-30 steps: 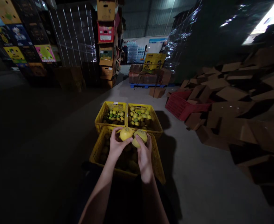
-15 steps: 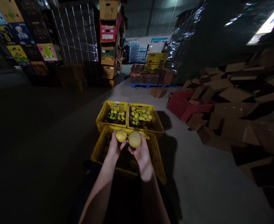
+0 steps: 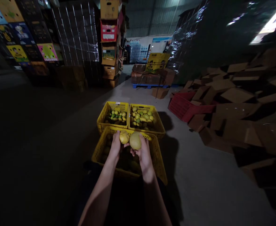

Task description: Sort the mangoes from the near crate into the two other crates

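Note:
My left hand [image 3: 115, 145] is closed round a small yellow fruit [image 3: 124, 137] with a blotched skin. A larger, pale yellow-green round fruit [image 3: 135, 140] sits in my right hand [image 3: 143, 150], thumb along its side and fingers beneath. The two fruits are held side by side, close together, above a yellow plastic crate [image 3: 161, 166]. Shadow covers the fruit inside that crate, and my forearms hide part of it. Behind it, the left yellow crate [image 3: 100, 121] holds small green and yellow fruit [image 3: 115, 116]. More yellowish fruit [image 3: 142, 118] lies in the right yellow crate [image 3: 161, 125].
A red crate [image 3: 186, 108] lies among a heap of cardboard boxes [image 3: 236, 110] on the right. Stacked cartons [image 3: 109, 53] and a wrapped pallet load [image 3: 76, 34] stand at the back left. Farther off, a blue pallet [image 3: 149, 85] bears boxes. The grey floor [image 3: 199, 175] is dim.
The yellow fruit in my left hand has turned and shifted slightly right. My right hand has rolled its fruit a little, its fingers moving round it. The crates have not moved.

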The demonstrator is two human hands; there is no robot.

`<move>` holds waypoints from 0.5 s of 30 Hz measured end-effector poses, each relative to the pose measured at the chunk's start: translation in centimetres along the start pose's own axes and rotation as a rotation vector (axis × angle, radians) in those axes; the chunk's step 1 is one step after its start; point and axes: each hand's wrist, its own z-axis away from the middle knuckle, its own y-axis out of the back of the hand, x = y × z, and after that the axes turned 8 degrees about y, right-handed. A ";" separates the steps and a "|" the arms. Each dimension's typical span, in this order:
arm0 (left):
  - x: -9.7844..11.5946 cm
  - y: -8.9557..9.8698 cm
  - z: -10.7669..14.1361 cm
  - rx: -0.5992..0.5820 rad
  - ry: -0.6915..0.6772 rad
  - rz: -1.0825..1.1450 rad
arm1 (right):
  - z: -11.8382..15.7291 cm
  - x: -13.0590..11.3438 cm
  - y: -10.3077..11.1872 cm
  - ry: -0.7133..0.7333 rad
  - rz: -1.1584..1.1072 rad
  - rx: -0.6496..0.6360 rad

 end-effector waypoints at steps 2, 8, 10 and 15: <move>0.1 0.0 0.3 0.032 -0.044 -0.057 | 0.1 -0.1 -0.2 0.050 0.079 0.050; 0.1 -0.1 0.6 0.032 -0.085 -0.069 | 0.2 0.0 -0.6 0.121 0.204 0.074; 0.1 -0.1 0.7 0.026 -0.090 -0.042 | 0.2 0.1 -0.7 0.134 0.249 0.078; 0.0 -0.1 1.0 0.006 -0.109 -0.025 | 0.1 0.3 -0.8 0.168 0.296 0.111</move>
